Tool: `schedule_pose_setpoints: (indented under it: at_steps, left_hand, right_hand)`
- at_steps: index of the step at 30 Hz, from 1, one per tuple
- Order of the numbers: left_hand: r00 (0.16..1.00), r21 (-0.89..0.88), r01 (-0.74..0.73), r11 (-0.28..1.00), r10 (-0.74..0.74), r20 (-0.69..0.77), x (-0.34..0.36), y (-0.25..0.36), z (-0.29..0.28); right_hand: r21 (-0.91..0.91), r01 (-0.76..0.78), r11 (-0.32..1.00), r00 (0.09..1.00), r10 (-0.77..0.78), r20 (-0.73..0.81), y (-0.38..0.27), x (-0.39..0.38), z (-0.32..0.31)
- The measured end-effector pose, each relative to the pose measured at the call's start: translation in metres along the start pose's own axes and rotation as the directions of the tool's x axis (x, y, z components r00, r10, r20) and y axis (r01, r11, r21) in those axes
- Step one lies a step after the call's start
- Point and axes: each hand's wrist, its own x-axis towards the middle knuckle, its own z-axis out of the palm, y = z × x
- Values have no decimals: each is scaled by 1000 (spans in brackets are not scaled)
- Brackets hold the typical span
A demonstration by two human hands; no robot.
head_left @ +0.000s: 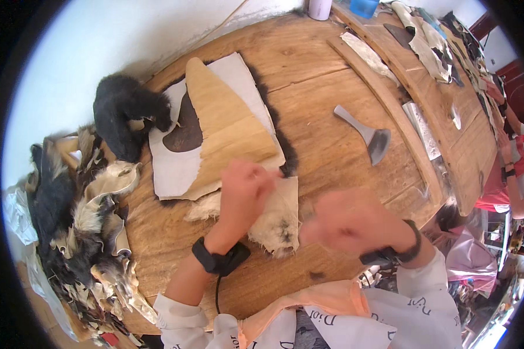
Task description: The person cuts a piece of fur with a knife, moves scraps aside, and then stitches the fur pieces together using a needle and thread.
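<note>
A ragged piece of pale hide [280,224] with dark specks and a hairy lower edge lies on the table before me. My left hand [244,189] is closed on its upper left part, the fingers slightly blurred. Close to its right edge is my right hand [349,222], fingers curled in and smeared by motion; whatever they pinch cannot be made out. Beyond my left hand, a tan tapering sheet [224,116] rests over a white-backed pelt [172,168] with black fur at its edges. A dark brown patch [184,129] shows beside the tan sheet.
A half-moon knife [367,135] lies right of centre. Black fur [122,113] and a heap of fur scraps [87,215] are at the left. Long wooden strips [390,96] run along the right side. Another person's arm [511,174] appears at the far right.
</note>
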Motion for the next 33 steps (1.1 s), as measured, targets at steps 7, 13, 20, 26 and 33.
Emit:
schedule_pose_setpoints:
  at_steps: [7,13,20,26,33]
  left_hand:
    - [927,-114,369,922,-357,112,-4,26,-21]
    - [964,-1,265,964,-265,15,-2,-4,5]
    - [976,187,213,959,-217,3,1,2,10]
    - [994,-10,-56,998,56,95,14,0,-3]
    - [947,-298,105,949,-4,322,30,13,11]
  right_hand:
    - [-254,-196,947,975,160,-156,50,-20,46]
    - [-381,-297,875,952,240,-191,34,-61,26]
    - [82,-230,970,967,237,-90,-14,-99,-43]
    - [194,-355,914,885,396,-245,-24,-107,-43]
    - [114,-473,874,818,483,-312,-22,-116,-46]
